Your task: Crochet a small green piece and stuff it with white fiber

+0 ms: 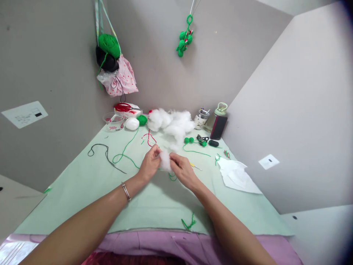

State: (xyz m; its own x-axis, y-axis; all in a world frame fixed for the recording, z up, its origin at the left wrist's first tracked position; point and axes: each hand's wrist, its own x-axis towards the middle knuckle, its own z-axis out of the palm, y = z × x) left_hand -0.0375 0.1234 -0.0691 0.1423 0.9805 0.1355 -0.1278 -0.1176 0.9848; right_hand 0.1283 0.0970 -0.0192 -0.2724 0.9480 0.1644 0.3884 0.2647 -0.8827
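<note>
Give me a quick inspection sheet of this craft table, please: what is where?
Surface: pale green cloth over the table, a purple edge nearest the person.
Job's things: tuft of white stuffing between both hands; stuffing pile behind.
Clutter: green yarn, black cord, red thread, two green balls, white paper, bottle, pen cup, bowl.
Fingers: left hand and right hand both pinch the tuft.
Cables: nothing seen.
Surroundings: grey walls; bag and green crochet charm hang above.
</note>
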